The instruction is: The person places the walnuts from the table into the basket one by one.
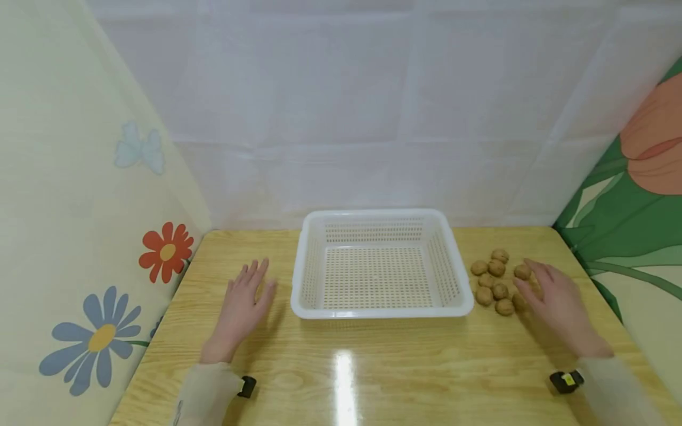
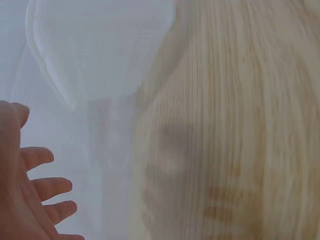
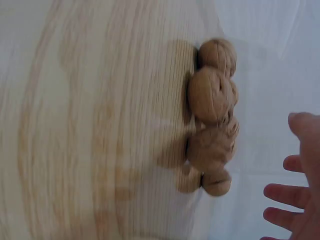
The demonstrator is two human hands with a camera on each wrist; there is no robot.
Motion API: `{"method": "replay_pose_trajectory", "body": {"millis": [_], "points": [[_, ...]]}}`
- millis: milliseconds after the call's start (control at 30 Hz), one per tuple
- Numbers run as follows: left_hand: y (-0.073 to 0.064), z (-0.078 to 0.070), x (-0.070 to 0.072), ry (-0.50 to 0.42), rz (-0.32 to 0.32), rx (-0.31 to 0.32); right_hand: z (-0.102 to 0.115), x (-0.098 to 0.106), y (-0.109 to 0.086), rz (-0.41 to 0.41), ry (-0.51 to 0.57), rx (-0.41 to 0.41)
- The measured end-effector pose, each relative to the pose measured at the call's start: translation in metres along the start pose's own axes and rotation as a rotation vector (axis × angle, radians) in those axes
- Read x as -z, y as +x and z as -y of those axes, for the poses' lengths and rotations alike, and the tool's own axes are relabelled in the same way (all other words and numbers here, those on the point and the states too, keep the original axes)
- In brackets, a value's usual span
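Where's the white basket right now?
Head view: the white basket sits on the wooden table near mid-frame, between the left hand and the walnuts, with the pale cloth behind it.

Behind the wooden table (image 1: pixel 415 367) hangs a white cloth (image 1: pixel 341 106); left of the table, a red flower (image 1: pixel 167 252), blue flower (image 1: pixel 102 338) and pale butterfly (image 1: pixel 140 152); right, an orange tulip (image 1: pixel 658 139).

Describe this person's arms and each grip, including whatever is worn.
The left sleeve and right sleeve are pale off-white and reach the wrists. A small, boxy left device and right device sit there, both black; the right one has a yellow patch. The left grip and right grip are ungloved.
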State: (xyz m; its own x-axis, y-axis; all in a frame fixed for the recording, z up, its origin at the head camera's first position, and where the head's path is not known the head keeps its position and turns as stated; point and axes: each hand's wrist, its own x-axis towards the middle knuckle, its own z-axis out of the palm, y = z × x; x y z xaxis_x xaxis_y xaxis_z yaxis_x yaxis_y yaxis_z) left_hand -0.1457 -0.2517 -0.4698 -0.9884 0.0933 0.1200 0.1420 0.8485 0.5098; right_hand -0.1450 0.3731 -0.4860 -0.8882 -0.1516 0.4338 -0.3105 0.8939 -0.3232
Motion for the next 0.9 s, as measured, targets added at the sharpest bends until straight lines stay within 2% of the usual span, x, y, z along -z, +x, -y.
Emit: {"method": "replay_pose_trajectory", "body": {"millis": [67,233,333,467,567,733,900], "points": [[0.003,-0.001,-0.004,-0.131,-0.034,0.007,-0.007,0.003,-0.001,0.006,0.026,-0.025],[0.011,-0.007,-0.013,-0.459,-0.108,0.071,-0.021,0.007,-0.002,0.094,0.088,-0.114],[0.017,-0.014,-0.019,-0.673,-0.098,0.118,-0.029,0.007,0.002,0.14,0.121,-0.136],[0.024,-0.025,-0.026,-0.91,-0.037,0.175,-0.036,0.007,0.011,0.222,0.157,-0.128],[0.028,-0.033,-0.029,-0.985,-0.003,0.219,-0.04,0.006,0.016,0.273,0.171,-0.117],[0.034,-0.039,-0.033,-1.018,0.02,0.286,-0.043,0.004,0.019,0.293,0.161,-0.132],[0.039,-0.04,-0.037,-1.043,0.013,0.3,-0.043,0.002,0.021,0.309,0.15,-0.163]]}}
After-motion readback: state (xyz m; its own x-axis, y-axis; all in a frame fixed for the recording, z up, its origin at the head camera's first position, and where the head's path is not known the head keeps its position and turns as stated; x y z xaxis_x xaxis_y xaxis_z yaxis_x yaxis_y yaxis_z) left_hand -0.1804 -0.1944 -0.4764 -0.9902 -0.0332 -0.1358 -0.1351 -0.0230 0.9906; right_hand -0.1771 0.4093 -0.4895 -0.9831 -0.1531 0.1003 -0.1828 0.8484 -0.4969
